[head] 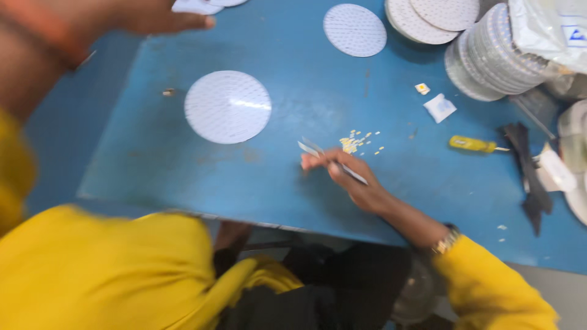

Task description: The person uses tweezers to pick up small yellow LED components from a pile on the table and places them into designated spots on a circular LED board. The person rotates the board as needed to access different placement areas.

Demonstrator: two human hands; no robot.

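My right hand (343,174) rests on the blue table (153,165) and grips thin metal tweezers (315,148), whose tips point left. Just beyond the tweezers lies a small heap of tiny yellow chips (358,142). A round white perforated disc (227,107) lies flat to the left of the hand. My left hand (160,15) is stretched out at the top left, fingers spread, above the edge of another white disc (197,7). Both arms wear yellow sleeves, and a watch sits on my right wrist.
More white discs lie at the back: one flat (354,29), two overlapping (431,17), and a slanted stack (489,55). A yellow-handled tool (472,144), small white packets (439,107), dark strips (529,177) and a plastic bag (550,30) crowd the right side.
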